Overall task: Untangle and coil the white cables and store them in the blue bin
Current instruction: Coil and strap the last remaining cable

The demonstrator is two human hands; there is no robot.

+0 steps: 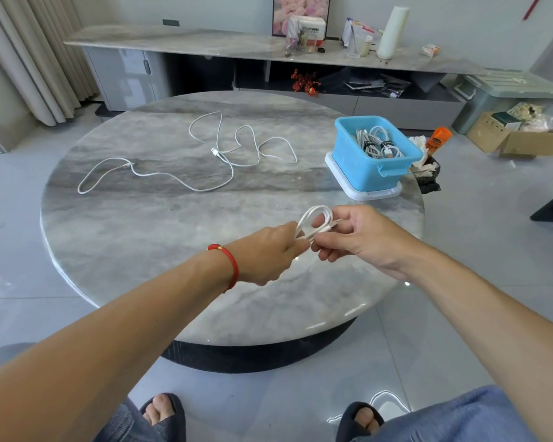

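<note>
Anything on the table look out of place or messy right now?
Only unfinished work: loose white cables sprawl in crossing loops across the round table, uncoiled. The blue bin sits upright near the right edge with bundles inside. Both the left hand and the right hand hold a small coil.

White box (312, 25) reads "tonic" (start hidden).

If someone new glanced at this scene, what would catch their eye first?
Both hands, left hand and right hand, grip a coiled white cable above the round marble table's near edge. Behind it, loose white cables sprawl mid-table, and the blue bin at right holds bundled cables.
</note>
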